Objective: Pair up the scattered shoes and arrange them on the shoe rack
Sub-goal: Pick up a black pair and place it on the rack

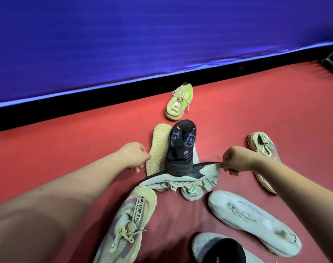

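Shoes lie scattered on the red floor. My left hand grips the edge of a cream shoe turned sole-up. My right hand pinches the heel of a white and grey shoe lying on its side. A black shoe rests on top of that shoe. A cream and green shoe stands farther off near the wall. A beige strap shoe lies near left, its match at right. A white shoe lies near right. No shoe rack is in view.
A blue padded wall with a black base strip runs across the back. A small white and green shoe peeks from under the pile. A white shoe with a black opening sits at the bottom edge. A dark frame stands far right.
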Demonstrator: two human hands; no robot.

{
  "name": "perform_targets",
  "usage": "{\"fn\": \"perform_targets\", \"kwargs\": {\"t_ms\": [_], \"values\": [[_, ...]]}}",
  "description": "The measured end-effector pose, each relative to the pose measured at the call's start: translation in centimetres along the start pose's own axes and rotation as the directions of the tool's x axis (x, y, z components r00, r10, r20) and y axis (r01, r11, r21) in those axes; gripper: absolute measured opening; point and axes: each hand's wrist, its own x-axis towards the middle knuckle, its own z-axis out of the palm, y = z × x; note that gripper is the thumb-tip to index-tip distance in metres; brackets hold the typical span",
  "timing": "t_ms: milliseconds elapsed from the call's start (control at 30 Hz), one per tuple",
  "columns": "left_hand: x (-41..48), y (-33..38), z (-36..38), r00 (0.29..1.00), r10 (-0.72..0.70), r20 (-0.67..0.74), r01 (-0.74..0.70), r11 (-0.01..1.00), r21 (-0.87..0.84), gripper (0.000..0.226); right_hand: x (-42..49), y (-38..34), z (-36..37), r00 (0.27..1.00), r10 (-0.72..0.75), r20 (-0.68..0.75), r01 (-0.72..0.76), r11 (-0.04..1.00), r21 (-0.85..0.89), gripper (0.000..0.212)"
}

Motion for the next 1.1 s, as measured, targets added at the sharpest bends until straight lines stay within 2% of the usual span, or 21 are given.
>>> {"fn": "perform_targets", "kwargs": {"t_ms": [100, 233, 333, 467, 600, 733, 833, 933, 1100], "values": [[0.6, 1.3, 1.4, 1.0, 0.002, -0.013, -0.004, 0.995, -0.098, 0.023, -0.6, 0.8, -0.3, 1.0, 0.024, 0.008, -0.023, 0.992, -0.122, 0.032], [1.0, 3.9, 3.4, 0.992, -0.123, 0.007, 0.115, 0.905, -0.41, 0.042, -2.1, 1.5, -0.5, 0.999, -0.037, -0.039, 0.031, 0.988, -0.151, 0.031], [1.5, 4.9, 4.3, 0.985, -0.166, 0.042, 0.169, 0.898, -0.406, 0.042, -3.8, 1.7, 0.2, 0.999, -0.045, 0.006, 0.046, 0.987, -0.155, 0.028], [1.8, 5.4, 4.8, 0.98, -0.179, 0.085, 0.198, 0.92, -0.339, 0.028, -5.4, 2.4, 3.6, 0.984, 0.008, 0.176, 0.031, 0.976, -0.214, 0.016], [1.6, 5.9, 4.8, 0.983, -0.152, 0.099, 0.176, 0.933, -0.313, 0.027, -6.5, 3.1, 7.2, 0.943, 0.039, 0.331, 0.021, 0.984, -0.176, 0.03], [1.0, 6.2, 5.0, 0.993, -0.107, 0.047, 0.117, 0.93, -0.347, 0.026, -7.4, 3.5, 10.4, 0.882, 0.021, 0.471, 0.043, 0.991, -0.124, 0.049], [0.7, 6.5, 5.5, 0.998, -0.054, 0.018, 0.057, 0.915, -0.4, 0.016, -8.1, 3.4, 13.2, 0.894, 0.008, 0.449, 0.092, 0.975, -0.202, 0.052], [0.5, 7.0, 5.9, 1.0, -0.002, 0.009, 0.005, 0.912, -0.409, 0.019, -7.9, 3.6, 14.4, 0.937, 0.058, 0.343, 0.012, 0.98, -0.197, 0.047], [0.0, 7.6, 6.7, 0.999, 0.052, 0.015, -0.041, 0.907, -0.418, 0.022, -7.6, 2.8, 13.4, 0.932, 0.02, 0.362, 0.048, 0.983, -0.177, 0.041]]}}
